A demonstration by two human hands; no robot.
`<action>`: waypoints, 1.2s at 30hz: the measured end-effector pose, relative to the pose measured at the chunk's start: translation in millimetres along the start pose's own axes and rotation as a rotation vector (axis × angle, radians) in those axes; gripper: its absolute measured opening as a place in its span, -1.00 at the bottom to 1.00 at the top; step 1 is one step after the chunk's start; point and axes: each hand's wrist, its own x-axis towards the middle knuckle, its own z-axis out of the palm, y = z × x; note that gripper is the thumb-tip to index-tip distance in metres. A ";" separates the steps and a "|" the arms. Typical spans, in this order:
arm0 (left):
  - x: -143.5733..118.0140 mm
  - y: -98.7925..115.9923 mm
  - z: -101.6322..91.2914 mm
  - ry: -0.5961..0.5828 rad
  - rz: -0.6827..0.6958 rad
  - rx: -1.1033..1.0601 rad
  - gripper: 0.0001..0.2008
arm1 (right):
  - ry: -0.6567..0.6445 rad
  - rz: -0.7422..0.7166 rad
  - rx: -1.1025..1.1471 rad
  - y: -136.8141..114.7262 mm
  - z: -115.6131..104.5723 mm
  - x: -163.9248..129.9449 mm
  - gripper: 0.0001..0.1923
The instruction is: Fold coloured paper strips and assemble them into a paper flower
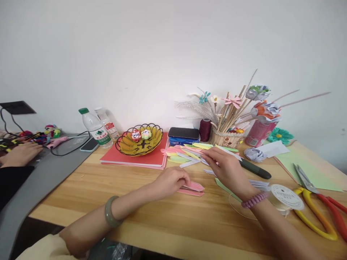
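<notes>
My left hand (171, 182) is low over the wooden table with its fingers curled in. Folded pink paper strips (193, 187) with pointed ends stick out from under its fingertips, their near ends hidden by the hand. Farther back, my right hand (223, 168) reaches into a loose pile of folded paper strips (187, 155) in pink, yellow, green and white. Its thumb and forefinger are pinched together at a pink strip (195, 150) on top of the pile. More white folded strips (257, 184) lie beside my right wrist.
Right: a ribbon spool (287, 196), scissors (309, 182), a dark green-handled cutter (255, 169), green paper (309, 168). Behind: a flower basket (226, 139), a maroon thread cone (205, 130), a phone (183, 133). Left: a yellow woven basket (127, 146), a water bottle (97, 130), another person's hand (23, 155).
</notes>
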 end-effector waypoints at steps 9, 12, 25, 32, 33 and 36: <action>-6.8 8.7 -1.2 0.019 0.091 0.077 -0.75 | -0.015 0.005 -0.015 2.2 1.5 1.8 -0.74; -9.2 12.1 -3.8 0.006 0.134 0.140 -0.81 | -0.014 0.006 -0.014 3.1 2.0 1.2 -0.74; -13.4 -13.2 10.5 -0.027 0.400 0.453 -0.75 | -0.148 -0.009 0.038 9.4 11.0 -2.5 -0.77; -15.9 -15.9 10.8 -0.007 0.490 0.655 -0.77 | -0.248 0.002 0.086 5.6 15.6 -3.1 -0.76; -16.7 -15.0 9.7 0.001 0.488 0.659 -0.78 | -0.262 0.007 0.089 4.1 16.3 -3.6 -0.76; -18.9 -12.1 7.5 0.052 0.504 0.613 -0.75 | -0.314 0.016 0.103 0.0 19.7 -7.6 -0.78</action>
